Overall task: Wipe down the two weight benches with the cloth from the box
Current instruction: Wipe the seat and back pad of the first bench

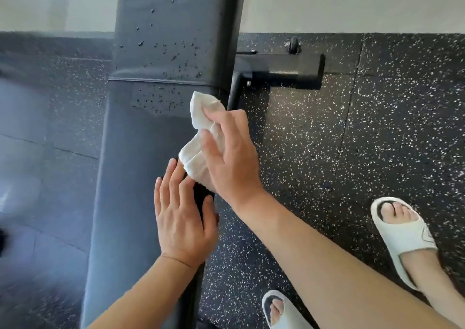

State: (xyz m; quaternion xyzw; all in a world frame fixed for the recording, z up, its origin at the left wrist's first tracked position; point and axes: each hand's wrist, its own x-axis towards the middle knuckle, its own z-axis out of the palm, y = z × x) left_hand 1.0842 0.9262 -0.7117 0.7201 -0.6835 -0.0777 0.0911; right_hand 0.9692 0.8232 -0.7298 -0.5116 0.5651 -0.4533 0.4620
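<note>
A black padded weight bench [141, 152] runs from the bottom of the view up to the wall. Droplets speckle its far half. My right hand [231, 152] holds a crumpled white cloth [201, 132] just over the bench's right edge, fingers curled round it. My left hand [181, 215] lies near the same edge a little closer to me, fingers straight, fingertips close under the cloth's lower end. No second bench and no box are in view.
The bench's black metal foot bar [281, 72] with a small wheel [294, 44] sticks out to the right on the speckled rubber floor [352, 140]. My two feet in white slides [402, 233] stand right of the bench. A pale wall [327, 1] is beyond.
</note>
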